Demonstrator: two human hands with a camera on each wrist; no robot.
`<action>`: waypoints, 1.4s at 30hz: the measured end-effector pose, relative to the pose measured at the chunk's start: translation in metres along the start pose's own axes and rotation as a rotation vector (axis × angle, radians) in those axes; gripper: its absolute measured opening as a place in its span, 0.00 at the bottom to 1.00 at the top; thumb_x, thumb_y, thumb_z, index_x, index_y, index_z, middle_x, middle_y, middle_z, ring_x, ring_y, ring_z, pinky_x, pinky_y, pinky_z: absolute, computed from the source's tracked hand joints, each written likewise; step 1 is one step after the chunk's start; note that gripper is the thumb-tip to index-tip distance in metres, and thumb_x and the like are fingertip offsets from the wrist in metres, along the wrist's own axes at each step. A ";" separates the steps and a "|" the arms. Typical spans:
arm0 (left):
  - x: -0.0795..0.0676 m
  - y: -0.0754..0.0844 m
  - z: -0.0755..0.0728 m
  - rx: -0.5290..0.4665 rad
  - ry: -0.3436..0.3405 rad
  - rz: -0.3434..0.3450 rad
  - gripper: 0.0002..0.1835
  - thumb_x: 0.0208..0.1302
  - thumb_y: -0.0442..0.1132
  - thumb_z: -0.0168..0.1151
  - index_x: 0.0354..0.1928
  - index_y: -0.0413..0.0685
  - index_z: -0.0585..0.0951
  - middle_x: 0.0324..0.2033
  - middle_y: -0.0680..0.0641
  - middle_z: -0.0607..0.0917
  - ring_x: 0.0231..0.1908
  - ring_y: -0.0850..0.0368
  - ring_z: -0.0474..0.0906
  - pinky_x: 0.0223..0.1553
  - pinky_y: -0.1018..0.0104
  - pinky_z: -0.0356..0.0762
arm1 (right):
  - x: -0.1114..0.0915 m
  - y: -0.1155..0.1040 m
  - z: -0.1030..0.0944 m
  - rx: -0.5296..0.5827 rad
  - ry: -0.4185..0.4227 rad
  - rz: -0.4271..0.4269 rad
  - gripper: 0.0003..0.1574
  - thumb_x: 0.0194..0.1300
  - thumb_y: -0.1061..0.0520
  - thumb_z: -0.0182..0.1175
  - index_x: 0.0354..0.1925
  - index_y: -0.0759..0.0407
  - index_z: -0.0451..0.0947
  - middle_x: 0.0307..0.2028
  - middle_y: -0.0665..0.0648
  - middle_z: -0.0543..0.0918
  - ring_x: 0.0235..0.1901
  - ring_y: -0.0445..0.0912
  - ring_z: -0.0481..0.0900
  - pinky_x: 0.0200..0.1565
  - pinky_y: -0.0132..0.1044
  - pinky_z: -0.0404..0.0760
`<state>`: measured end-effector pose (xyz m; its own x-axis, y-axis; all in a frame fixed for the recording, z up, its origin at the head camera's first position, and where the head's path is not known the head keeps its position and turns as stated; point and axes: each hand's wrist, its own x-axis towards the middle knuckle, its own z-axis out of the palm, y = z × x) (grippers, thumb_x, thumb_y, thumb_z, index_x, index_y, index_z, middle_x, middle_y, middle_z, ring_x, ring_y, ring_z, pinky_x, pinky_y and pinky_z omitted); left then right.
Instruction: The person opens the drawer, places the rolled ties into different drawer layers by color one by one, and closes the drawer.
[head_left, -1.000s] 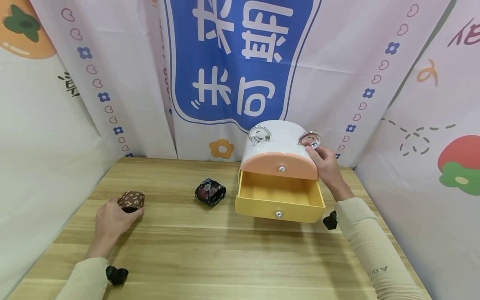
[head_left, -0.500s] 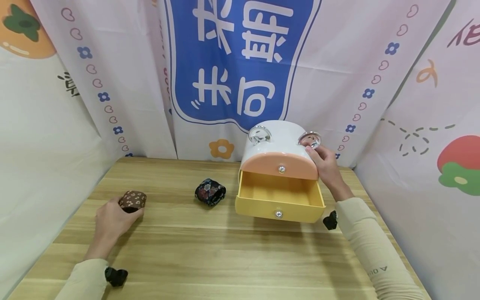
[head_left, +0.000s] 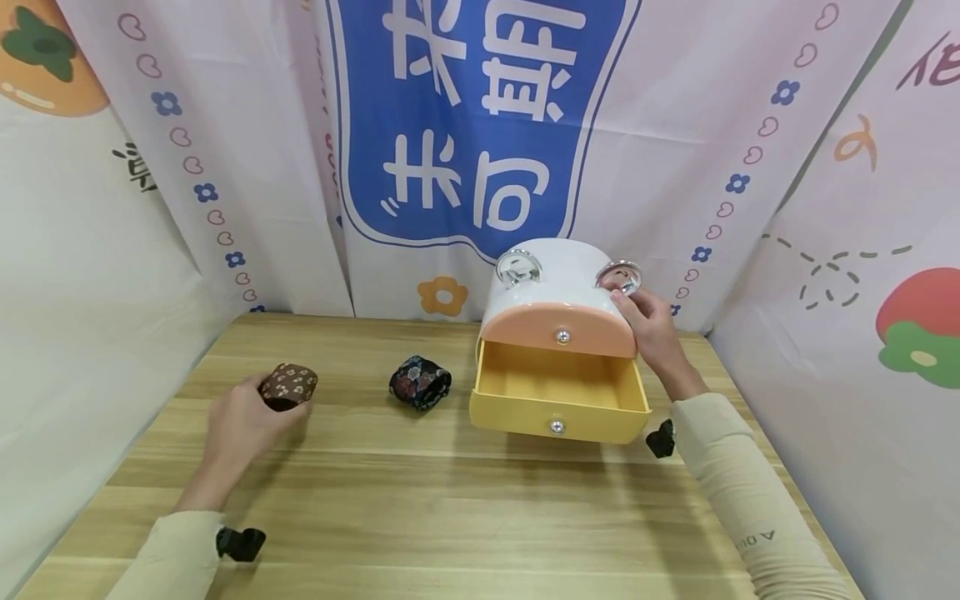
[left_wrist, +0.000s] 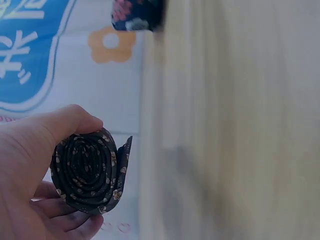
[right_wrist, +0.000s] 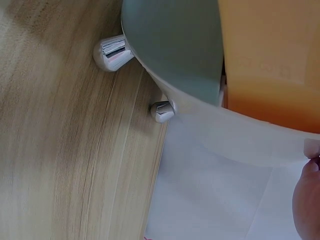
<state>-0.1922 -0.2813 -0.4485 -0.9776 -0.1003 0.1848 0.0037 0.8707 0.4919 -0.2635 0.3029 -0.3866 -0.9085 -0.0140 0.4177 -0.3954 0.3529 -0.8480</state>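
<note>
In the head view my left hand (head_left: 243,427) grips a rolled-up brown necktie (head_left: 289,385) with small pale flowers. The left wrist view shows the spiral end of this rolled necktie (left_wrist: 86,172) between thumb and fingers, above the table. A second rolled necktie (head_left: 420,382), dark with a floral print, lies to its right. My right hand (head_left: 654,335) holds the upper right side of a white alarm-clock-shaped drawer box (head_left: 562,271), by its silver bell (head_left: 619,277). The box's yellow drawer (head_left: 558,417) is pulled out with nothing in it; its orange upper drawer (head_left: 540,327) is closed.
The wooden table (head_left: 420,517) ends at a printed cloth backdrop (head_left: 285,167) behind the box. Silver feet (right_wrist: 114,52) lift the box off the table. Black wrist cameras (head_left: 240,543) sit on both wrists.
My left hand has carried the brown rolled necktie a little to the right and away from me, tilting it slightly. The right hand and the drawer box stay in place.
</note>
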 end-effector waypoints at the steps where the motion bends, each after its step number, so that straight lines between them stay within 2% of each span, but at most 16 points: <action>1: 0.001 0.004 -0.002 0.005 -0.003 0.011 0.47 0.56 0.55 0.78 0.64 0.22 0.74 0.53 0.19 0.83 0.49 0.21 0.82 0.46 0.30 0.81 | 0.000 0.000 0.000 0.002 -0.001 -0.001 0.28 0.82 0.46 0.53 0.66 0.62 0.79 0.52 0.38 0.83 0.48 0.38 0.79 0.50 0.23 0.80; 5: 0.003 0.023 -0.009 0.011 -0.021 0.050 0.48 0.54 0.56 0.79 0.64 0.23 0.74 0.52 0.20 0.83 0.48 0.22 0.83 0.46 0.30 0.81 | 0.000 0.000 0.001 0.008 0.002 -0.009 0.28 0.82 0.46 0.53 0.66 0.63 0.79 0.54 0.38 0.83 0.51 0.38 0.78 0.53 0.23 0.78; 9: 0.005 0.043 -0.016 0.009 -0.022 0.097 0.47 0.54 0.55 0.79 0.65 0.25 0.74 0.52 0.21 0.83 0.49 0.24 0.83 0.48 0.31 0.81 | 0.001 0.001 0.001 0.020 0.004 -0.008 0.25 0.81 0.46 0.53 0.64 0.57 0.81 0.57 0.42 0.83 0.53 0.38 0.78 0.54 0.23 0.78; 14: 0.005 0.069 -0.026 0.017 -0.038 0.148 0.46 0.55 0.54 0.78 0.68 0.29 0.74 0.54 0.22 0.84 0.51 0.25 0.83 0.50 0.31 0.81 | 0.001 0.001 0.001 0.040 0.004 -0.003 0.22 0.81 0.46 0.54 0.62 0.52 0.83 0.56 0.45 0.85 0.48 0.37 0.81 0.50 0.23 0.81; 20: 0.004 0.102 -0.039 0.019 -0.044 0.210 0.43 0.55 0.54 0.78 0.65 0.30 0.77 0.52 0.26 0.86 0.49 0.29 0.85 0.49 0.35 0.83 | 0.001 0.000 0.001 0.041 0.007 -0.006 0.23 0.81 0.46 0.54 0.63 0.53 0.83 0.56 0.42 0.84 0.50 0.37 0.79 0.52 0.23 0.79; 23: 0.003 0.118 -0.043 0.012 -0.051 0.244 0.43 0.54 0.52 0.78 0.66 0.31 0.77 0.53 0.26 0.86 0.48 0.30 0.86 0.48 0.37 0.84 | 0.000 0.001 0.000 0.032 0.010 -0.013 0.24 0.81 0.46 0.54 0.63 0.58 0.82 0.50 0.41 0.85 0.47 0.37 0.79 0.50 0.23 0.80; 27: 0.002 0.138 -0.044 0.007 -0.074 0.277 0.44 0.53 0.50 0.79 0.67 0.33 0.76 0.54 0.27 0.86 0.50 0.30 0.86 0.50 0.37 0.85 | 0.001 0.002 0.000 0.036 0.008 -0.021 0.25 0.81 0.47 0.54 0.63 0.62 0.81 0.46 0.39 0.85 0.43 0.37 0.80 0.48 0.24 0.80; 32: 0.002 0.163 -0.041 -0.019 -0.097 0.328 0.44 0.52 0.49 0.80 0.68 0.33 0.76 0.55 0.29 0.86 0.52 0.31 0.86 0.54 0.38 0.84 | 0.000 0.001 0.000 0.031 0.005 -0.018 0.25 0.81 0.46 0.54 0.64 0.58 0.81 0.51 0.41 0.85 0.47 0.37 0.79 0.49 0.23 0.80; 35: 0.000 0.177 -0.039 -0.037 -0.108 0.358 0.44 0.52 0.50 0.81 0.68 0.35 0.76 0.56 0.31 0.87 0.53 0.32 0.86 0.53 0.39 0.85 | 0.000 0.001 0.001 0.047 0.009 -0.019 0.22 0.81 0.46 0.55 0.62 0.53 0.83 0.55 0.43 0.85 0.49 0.37 0.80 0.50 0.23 0.80; 37: -0.002 0.185 -0.037 -0.051 -0.106 0.382 0.43 0.51 0.50 0.82 0.67 0.36 0.77 0.55 0.32 0.87 0.52 0.34 0.86 0.52 0.40 0.86 | 0.001 0.001 0.001 0.056 0.012 -0.017 0.21 0.81 0.46 0.55 0.61 0.52 0.84 0.53 0.43 0.86 0.47 0.37 0.81 0.49 0.24 0.81; 42: -0.008 0.206 -0.032 -0.094 -0.101 0.447 0.42 0.49 0.50 0.82 0.64 0.37 0.79 0.53 0.36 0.89 0.49 0.39 0.87 0.49 0.44 0.87 | 0.001 0.001 0.001 0.038 0.008 -0.015 0.23 0.81 0.46 0.54 0.62 0.57 0.83 0.51 0.40 0.85 0.47 0.37 0.79 0.48 0.23 0.80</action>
<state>-0.1765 -0.1163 -0.3211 -0.8913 0.3266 0.3146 0.4440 0.7695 0.4590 -0.2647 0.3024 -0.3874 -0.9013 -0.0116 0.4331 -0.4140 0.3172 -0.8532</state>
